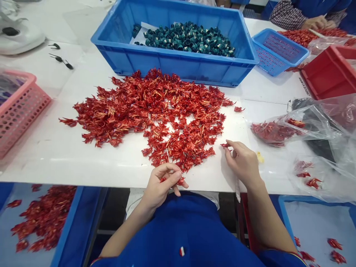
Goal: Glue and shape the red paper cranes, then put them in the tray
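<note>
The table (pixel 66 167) is white, smooth and a bit shiny, and its near edge runs straight across in front of a person in a blue shirt (pixel 178 230). A big heap of red pieces (pixel 150 100) lies in the middle of it, all pointy and curly, with white spots of table peeking through.

The left hand (pixel 159 185) is at the near edge of the heap, with its fingers curled around a red piece (pixel 180 181). The right hand (pixel 244 163) is to the right of the heap and pinches a small red bit (pixel 224 145) in its fingertips. A yellow scrap (pixel 260 157) lies just beside the right hand.

Behind the heap stands a long blue tub (pixel 172 65) with lots of dark green rings (pixel 189 39) in it. On the left are a pink basket (pixel 27 105) with holes, some little black things (pixel 57 58) and a white stand (pixel 20 39). On the right are a small blue basket (pixel 278 53), a red bin (pixel 328 72) and see-through bags (pixel 319 115), with red pieces in the bags.

Lower down, a left tray (pixel 68 222) holds many red pieces, and a right tray (pixel 282 204) holds a few. Far off at the top right, another person's hands (pixel 319 23) are by more red pieces.
</note>
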The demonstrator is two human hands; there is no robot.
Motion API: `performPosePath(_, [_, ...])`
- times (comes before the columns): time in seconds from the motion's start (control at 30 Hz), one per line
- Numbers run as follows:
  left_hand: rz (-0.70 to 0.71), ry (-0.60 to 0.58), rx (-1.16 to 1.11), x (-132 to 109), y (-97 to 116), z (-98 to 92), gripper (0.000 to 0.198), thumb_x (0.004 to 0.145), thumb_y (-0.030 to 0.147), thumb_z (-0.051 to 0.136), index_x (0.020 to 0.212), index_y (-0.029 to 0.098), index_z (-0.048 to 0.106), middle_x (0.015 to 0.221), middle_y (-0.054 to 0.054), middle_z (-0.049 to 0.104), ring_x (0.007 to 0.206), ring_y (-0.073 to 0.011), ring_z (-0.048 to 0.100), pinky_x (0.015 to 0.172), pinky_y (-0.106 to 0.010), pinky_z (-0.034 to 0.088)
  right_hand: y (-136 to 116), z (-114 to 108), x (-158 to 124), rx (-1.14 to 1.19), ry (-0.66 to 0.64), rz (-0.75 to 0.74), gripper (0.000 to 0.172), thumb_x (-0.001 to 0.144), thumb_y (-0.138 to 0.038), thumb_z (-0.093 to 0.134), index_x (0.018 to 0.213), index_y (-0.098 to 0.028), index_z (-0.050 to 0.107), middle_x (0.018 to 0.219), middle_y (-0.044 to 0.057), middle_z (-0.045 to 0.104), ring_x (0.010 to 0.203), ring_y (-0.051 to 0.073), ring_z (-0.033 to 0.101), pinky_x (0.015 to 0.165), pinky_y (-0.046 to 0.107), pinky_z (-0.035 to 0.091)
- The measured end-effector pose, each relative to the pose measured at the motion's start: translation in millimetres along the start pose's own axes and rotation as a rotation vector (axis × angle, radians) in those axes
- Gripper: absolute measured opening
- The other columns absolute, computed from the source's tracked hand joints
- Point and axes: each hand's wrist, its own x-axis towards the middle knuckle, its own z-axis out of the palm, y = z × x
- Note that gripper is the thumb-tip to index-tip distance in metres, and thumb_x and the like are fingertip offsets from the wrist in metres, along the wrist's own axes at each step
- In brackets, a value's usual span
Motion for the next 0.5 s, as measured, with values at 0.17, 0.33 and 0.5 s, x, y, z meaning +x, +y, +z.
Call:
performPosePath(0.17, [0.044, -0.027, 0.131, 1.4, -1.0, 4.5, 0.034, 0.069, 0.045, 0.08, 0.077, 0.014, 0.069, 0.074, -0.005, 0.065, 0.06, -0.0183, 0.071, 0.036, -0.016, 0.048, -25.5, -16.6, -14.6, 0.676, -0.185, 0.327, 0.031, 0.08, -0.038, 0.068, 0.101, -0.016, 0.074, 0.055, -0.002, 0.059, 0.046, 0.01, 0.046, 0.044, 0.024, 0.038])
performPosePath(0.33, [-0.007, -0.099, 0.225, 3.0, -0.4, 14.3, 0.036, 0.071, 0.043, 0.079, 0.09, 0.014, 0.07, 0.071, -0.005, 0.067, 0.062, -0.0187, 0.071, 0.038, -0.016, 0.048, -56.2, -22.9, -26.7, 1.042, -0.45, 0.525, 0.038, 0.074, -0.046, 0.074, 0.097, -0.016, 0.076, 0.052, 0.0, 0.058, 0.043, 0.009, 0.043, 0.039, 0.022, 0.034])
performPosePath(0.5, [-0.083, -0.179, 0.243, 2.9, -0.7, 18.3, 0.037, 0.07, 0.047, 0.079, 0.083, 0.014, 0.065, 0.063, -0.004, 0.068, 0.058, -0.0186, 0.07, 0.039, -0.017, 0.047, -69.2, -11.9, -32.3, 1.165, -0.564, 0.598, 0.037, 0.072, -0.045, 0.075, 0.095, -0.016, 0.076, 0.051, -0.002, 0.056, 0.042, 0.008, 0.042, 0.038, 0.022, 0.033])
